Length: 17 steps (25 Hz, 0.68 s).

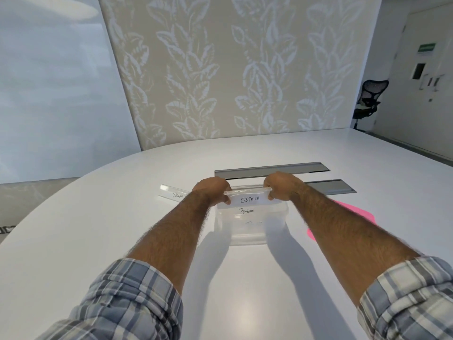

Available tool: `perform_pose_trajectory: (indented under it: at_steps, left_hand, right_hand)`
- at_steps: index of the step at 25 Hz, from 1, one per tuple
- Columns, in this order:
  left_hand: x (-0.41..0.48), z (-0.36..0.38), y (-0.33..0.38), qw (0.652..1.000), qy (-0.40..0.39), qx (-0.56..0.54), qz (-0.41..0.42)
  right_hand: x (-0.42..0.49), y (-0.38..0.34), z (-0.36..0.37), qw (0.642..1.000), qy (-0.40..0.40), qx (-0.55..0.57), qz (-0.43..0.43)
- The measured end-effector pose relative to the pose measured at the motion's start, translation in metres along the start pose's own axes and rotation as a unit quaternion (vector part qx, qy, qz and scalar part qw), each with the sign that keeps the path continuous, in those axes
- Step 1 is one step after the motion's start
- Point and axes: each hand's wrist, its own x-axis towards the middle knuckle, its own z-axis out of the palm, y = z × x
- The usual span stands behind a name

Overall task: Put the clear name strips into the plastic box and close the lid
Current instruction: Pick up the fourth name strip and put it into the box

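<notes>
1. The clear plastic name strip marked "OSTRICH" (250, 199) is held level just above the open top of the clear rectangular plastic box (247, 235), spanning it from side to side.
2. The left hand (212, 190) pinches the strip's left end and the right hand (282, 184) pinches its right end, so both hands are closed on the same strip, one over each side of the box.
3. Inside the box lies another clear strip, marked "PENGUIN" (246, 211). Fainter writing shows below it (too dim to read).
4. Left of the box, a clear strip marked "PANDA" (172, 192) lies flat on the white rounded table (122, 217).
5. Right of the box, a bright pink flat lid (353, 212) rests on the table, partly hidden by the right forearm.
6. Behind the box, two grey metal cable hatches (269, 168) are set into the table.
7. Far beyond the box to the right stands a black mesh office chair (370, 99).
</notes>
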Motion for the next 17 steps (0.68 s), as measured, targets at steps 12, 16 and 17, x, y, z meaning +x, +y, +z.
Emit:
perform_pose_trajectory:
  at_steps: [12, 16, 17]
  left_hand:
    - [0.008, 0.025, 0.011, 0.999, -0.046, 0.017, -0.007]
    - [0.016, 0.034, 0.016, 0.997, -0.069, 0.036, 0.007]
    - [0.018, 0.036, 0.016, 0.996, -0.074, 0.046, 0.011]
  right_hand:
    - [0.002, 0.008, 0.030, 0.998, -0.040, -0.049, -0.018]
    - [0.005, 0.008, 0.032, 0.994, -0.072, -0.083, -0.031]
    - [0.006, 0.008, 0.034, 0.992, -0.076, -0.092, -0.041]
